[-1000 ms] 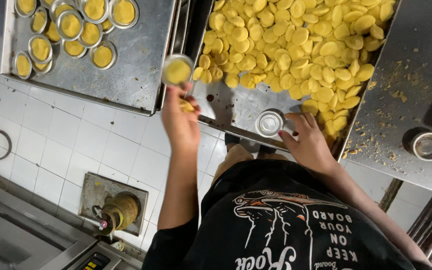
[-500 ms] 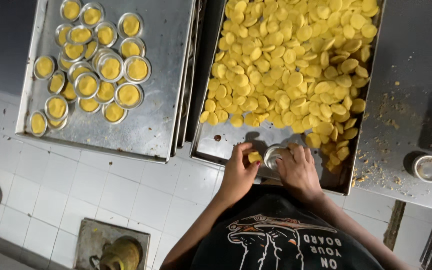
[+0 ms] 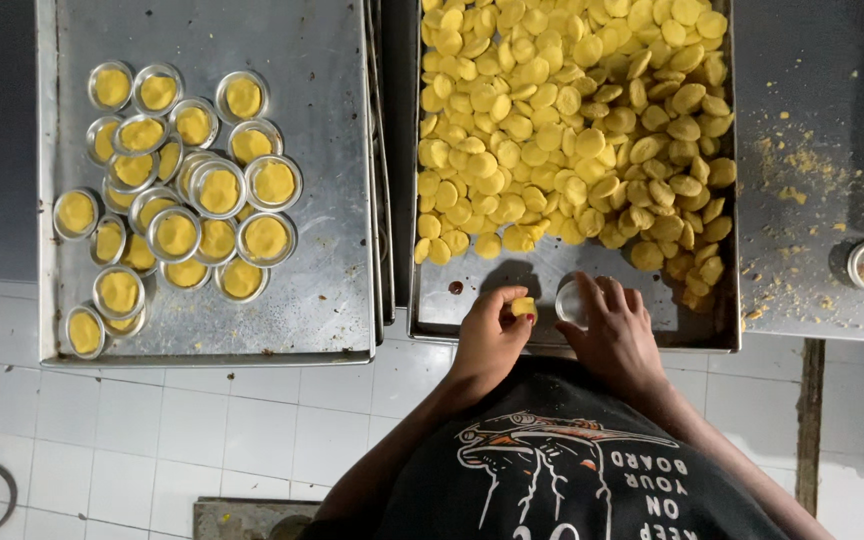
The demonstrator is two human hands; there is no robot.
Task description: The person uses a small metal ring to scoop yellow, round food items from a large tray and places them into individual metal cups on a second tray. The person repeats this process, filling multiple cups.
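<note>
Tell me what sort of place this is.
Probably a bakery or pastry kitchen. A steel tray holds a heap of yellow dough discs, another tray holds small tins filled with dough, and the left hand pinches a dough piece beside the right hand.

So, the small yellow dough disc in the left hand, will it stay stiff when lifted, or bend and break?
The dough disc probably bends a little: it looks soft and thick, pinched by the left hand. It seems light for its size. It may crumble, judging by the yellow crumbs scattered on the steel surface beside the tray.
</note>
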